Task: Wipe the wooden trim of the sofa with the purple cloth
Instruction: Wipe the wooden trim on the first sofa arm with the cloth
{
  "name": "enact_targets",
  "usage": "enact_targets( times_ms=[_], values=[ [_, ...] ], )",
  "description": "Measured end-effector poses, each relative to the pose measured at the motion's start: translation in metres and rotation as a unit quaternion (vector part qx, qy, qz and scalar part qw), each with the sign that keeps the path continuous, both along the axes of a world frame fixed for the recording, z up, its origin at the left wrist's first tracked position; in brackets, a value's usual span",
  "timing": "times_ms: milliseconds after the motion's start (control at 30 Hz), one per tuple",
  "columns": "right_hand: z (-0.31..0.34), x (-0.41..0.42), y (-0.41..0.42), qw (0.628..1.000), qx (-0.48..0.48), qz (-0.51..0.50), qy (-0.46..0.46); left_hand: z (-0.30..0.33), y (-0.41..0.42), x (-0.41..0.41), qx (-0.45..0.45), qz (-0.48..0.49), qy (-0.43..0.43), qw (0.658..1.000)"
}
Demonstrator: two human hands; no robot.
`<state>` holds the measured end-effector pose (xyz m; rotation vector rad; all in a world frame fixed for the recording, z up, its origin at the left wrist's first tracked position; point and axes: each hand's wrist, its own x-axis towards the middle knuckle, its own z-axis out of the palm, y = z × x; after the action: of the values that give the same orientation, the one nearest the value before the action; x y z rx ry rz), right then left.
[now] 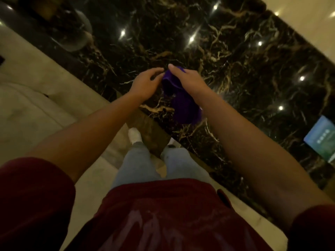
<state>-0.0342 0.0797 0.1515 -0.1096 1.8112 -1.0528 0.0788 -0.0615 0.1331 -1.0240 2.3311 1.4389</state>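
Observation:
The purple cloth (183, 104) hangs bunched above a black marble table, just past its near edge. My right hand (188, 80) grips the cloth's upper part from the right. My left hand (145, 82) reaches in from the left, its fingertips touching the cloth's top edge with fingers slightly spread. A pale sofa (27, 109) fills the left side; no wooden trim is clearly visible on it.
The black marble table (244, 57) with gold veins runs diagonally across the view. A phone with a lit screen (320, 140) lies on it at the right. A dark rounded object (76, 31) stands at the upper left. My legs and white shoes stand beside the table's corner.

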Motion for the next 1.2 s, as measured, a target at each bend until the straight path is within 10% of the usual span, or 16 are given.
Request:
enact_targets(
  times_ms=[133,300,700,933,1200],
  values=[
    [0.05,0.017,-0.036,0.995,-0.079,0.058,0.023,0.052,-0.03,0.033,0.15,0.122,0.045,0.98],
    [0.09,0.054,-0.08,0.963,-0.044,0.212,0.162,0.077,-0.076,0.082,0.052,0.189,0.091,0.976],
    [0.142,0.147,-0.198,0.766,-0.005,0.361,0.533,0.137,-0.172,0.175,-0.005,0.272,0.12,0.955],
    [0.173,0.203,-0.285,0.688,-0.102,0.432,0.574,0.175,-0.227,0.248,0.17,0.311,0.139,0.924],
    [0.189,0.25,-0.358,0.665,-0.165,0.437,0.583,0.177,-0.264,0.289,0.391,0.356,0.294,0.796]
  ],
)
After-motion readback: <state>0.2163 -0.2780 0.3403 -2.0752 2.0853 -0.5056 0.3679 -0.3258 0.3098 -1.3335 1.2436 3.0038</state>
